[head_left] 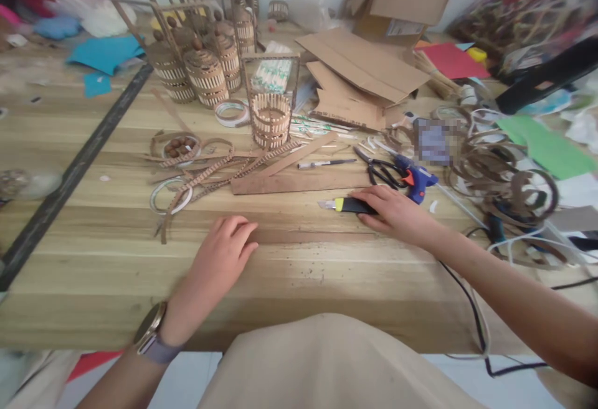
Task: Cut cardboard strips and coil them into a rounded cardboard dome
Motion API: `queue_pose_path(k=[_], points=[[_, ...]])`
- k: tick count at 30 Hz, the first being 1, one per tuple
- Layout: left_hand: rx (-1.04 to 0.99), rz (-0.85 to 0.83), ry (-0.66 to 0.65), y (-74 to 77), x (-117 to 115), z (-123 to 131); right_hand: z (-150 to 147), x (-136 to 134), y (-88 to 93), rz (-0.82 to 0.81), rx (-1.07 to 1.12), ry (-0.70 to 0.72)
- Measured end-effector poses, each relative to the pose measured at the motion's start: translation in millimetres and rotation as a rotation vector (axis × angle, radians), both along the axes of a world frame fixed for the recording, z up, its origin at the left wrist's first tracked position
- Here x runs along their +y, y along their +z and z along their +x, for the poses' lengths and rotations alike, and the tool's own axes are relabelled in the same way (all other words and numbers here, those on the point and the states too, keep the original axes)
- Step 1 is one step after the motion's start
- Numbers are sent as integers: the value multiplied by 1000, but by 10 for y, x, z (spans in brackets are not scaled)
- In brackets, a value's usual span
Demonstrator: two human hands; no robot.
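Observation:
My right hand (390,213) has its fingers over the black handle of a utility knife (350,205), whose yellow collar and bare blade point left. The knife lies low over the wooden table. My left hand (227,250), with a watch on the wrist, rests open at the left end of a thin brown strip (308,236), thumb and fingers apart. Whether it presses on the strip I cannot tell. Behind the knife lie a wider brown strip (303,182), a pen (327,164), black-handled pliers (385,171) and a blue glue gun (418,180).
Several small lantern-like baskets (205,76) stand at the back left, with an unlidded one (271,119) nearer. Cardboard sheets (364,63) lie in front of a box (397,14). Coiled brown strips (509,178) and cables crowd the right. Tape rolls (171,196) lie left of centre.

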State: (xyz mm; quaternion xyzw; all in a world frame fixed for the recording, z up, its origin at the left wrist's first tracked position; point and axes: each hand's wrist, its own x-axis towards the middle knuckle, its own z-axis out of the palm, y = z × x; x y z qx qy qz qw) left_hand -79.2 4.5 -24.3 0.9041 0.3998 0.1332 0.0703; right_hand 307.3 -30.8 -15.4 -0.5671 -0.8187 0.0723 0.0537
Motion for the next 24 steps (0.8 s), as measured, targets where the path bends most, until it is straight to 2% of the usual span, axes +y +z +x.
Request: queue_pose_path(k=[6, 14, 20, 24], points=[[-7, -10, 83, 76, -61, -152, 66, 40, -40, -7, 6, 21], [9, -2, -17, 45, -319, 30, 45, 103, -44, -30, 12, 50], [48, 19, -22, -12, -330, 79, 47, 134, 5, -16, 12, 89], [42, 37, -16, -24, -335, 79, 28, 275, 101, 23, -28, 108]])
